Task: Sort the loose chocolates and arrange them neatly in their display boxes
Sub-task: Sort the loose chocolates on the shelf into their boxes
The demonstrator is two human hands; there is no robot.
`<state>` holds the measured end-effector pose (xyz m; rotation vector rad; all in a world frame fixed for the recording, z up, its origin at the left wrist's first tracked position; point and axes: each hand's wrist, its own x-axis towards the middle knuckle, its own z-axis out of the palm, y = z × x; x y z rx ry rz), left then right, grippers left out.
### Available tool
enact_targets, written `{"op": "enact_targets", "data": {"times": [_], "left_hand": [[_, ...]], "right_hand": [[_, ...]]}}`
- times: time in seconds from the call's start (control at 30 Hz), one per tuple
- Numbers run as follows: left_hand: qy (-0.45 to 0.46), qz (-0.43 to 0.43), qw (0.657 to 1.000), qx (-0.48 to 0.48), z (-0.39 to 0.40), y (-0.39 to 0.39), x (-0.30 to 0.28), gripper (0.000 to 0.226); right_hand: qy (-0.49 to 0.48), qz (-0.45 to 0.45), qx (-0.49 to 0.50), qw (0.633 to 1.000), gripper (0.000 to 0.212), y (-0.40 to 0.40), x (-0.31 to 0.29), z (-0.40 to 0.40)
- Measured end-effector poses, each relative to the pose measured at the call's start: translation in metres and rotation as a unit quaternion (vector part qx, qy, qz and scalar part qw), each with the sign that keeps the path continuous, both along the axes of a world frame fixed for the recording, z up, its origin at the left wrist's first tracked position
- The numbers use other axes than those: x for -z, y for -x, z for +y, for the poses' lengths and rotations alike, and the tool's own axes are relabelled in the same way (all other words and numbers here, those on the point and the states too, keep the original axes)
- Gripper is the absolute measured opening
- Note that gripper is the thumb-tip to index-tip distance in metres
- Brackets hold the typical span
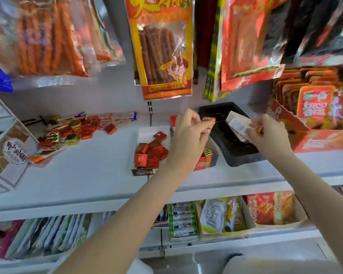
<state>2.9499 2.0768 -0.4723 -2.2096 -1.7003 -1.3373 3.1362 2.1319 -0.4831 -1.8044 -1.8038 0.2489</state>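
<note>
Your left hand [188,133] pinches a flat foil bar [208,120]; your right hand [269,133] pinches glossy wrapped bars [238,123] over the black tray [240,155].

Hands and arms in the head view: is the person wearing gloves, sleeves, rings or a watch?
Neither. The left hand and right hand are bare, with no gloves, rings or watch showing. Both forearms are uncovered to the bottom edge of the picture, so no sleeve is visible. Nails look short and unpainted, though blurred.

Small red square chocolates [151,153]: shiny foil wrap. Black moulded tray [232,151]: glossy plastic. White shelf [91,171]: smooth, matt. Hanging orange snack packets [162,46]: glossy, crinkled film.
</note>
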Motion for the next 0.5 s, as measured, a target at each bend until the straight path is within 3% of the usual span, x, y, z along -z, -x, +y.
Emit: {"op": "enact_targets", "data": {"times": [0.1, 0.23, 0.33, 0.5], "left_hand": [[0.013, 0.026, 0.999, 0.014, 0.013, -0.023, 0.008, 0.023], [0.071, 0.087, 0.993, 0.02, 0.023, -0.045, 0.019, 0.02], [0.143, 0.128, 0.981, 0.038, 0.027, -0.05, 0.016, 0.031], [0.193, 0.104, 0.972, 0.087, 0.035, -0.047, -0.001, 0.043]], "right_hand": [[0.042, -0.011, 0.003, 0.999, 0.027, -0.008, 0.004, 0.003], [0.101, -0.013, -0.077, 0.992, 0.038, -0.02, 0.008, 0.006], [0.095, -0.06, -0.15, 0.982, 0.046, -0.027, 0.008, 0.007], [0.08, -0.055, -0.177, 0.979, 0.052, -0.031, 0.007, 0.007]]}}
